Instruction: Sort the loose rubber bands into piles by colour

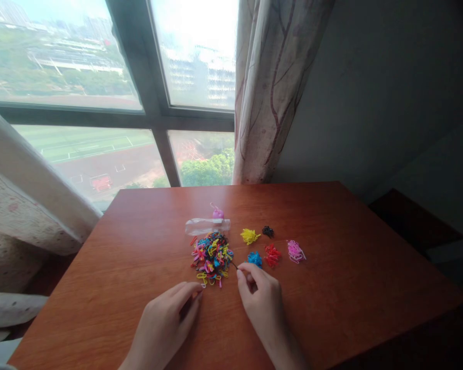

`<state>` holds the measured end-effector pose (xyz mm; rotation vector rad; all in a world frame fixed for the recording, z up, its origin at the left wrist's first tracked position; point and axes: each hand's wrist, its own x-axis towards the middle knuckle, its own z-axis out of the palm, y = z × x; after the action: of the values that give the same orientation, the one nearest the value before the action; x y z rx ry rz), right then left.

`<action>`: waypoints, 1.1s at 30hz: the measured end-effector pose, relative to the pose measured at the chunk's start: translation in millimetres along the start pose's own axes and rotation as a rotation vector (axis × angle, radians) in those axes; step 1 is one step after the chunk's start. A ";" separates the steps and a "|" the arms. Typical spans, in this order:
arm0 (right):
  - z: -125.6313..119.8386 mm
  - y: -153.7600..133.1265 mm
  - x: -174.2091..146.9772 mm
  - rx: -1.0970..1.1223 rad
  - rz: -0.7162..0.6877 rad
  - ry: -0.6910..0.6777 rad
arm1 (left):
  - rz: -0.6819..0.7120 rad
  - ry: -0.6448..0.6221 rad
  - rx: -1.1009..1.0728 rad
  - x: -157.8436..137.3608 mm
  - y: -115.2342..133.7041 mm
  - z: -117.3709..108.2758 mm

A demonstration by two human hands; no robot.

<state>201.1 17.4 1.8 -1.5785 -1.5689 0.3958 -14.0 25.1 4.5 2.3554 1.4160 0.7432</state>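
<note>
A heap of small mixed-colour rubber bands (213,254) lies on the wooden table in front of me. At its right edge my right hand (261,294) pinches a thin black rubber band (234,265) between thumb and forefinger. My left hand (170,316) rests at the heap's near left side, fingers curled with thumb and forefinger tips close together. A small whitish band (203,285) shows at those tips; whether they grip it is too small to tell. Sorted by colour, a blue pile (254,259) and a red pile (272,255) lie just beyond my right hand.
Farther back are a yellow pile (250,236) and a black pile (267,231), with a pink pile (295,251) to the right. A clear plastic bottle (202,226) lies on its side behind the heap, beside a purple object with a loop (218,213). Window and curtains stand beyond the table.
</note>
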 end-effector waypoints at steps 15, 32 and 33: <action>-44.3 62.0 74.2 -0.618 0.143 0.056 | 0.020 0.021 0.019 -0.4 0.5 0.2; -29.8 23.0 36.8 -0.419 -0.035 0.063 | -0.002 -0.007 0.059 -2.7 0.5 1.7; -26.4 19.1 29.6 -0.382 -0.040 0.048 | -0.005 0.005 0.065 -2.6 0.6 1.9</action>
<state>237.9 38.7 13.1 -1.8221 -1.7076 0.0337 -13.5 22.5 2.5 2.3992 1.4682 0.7122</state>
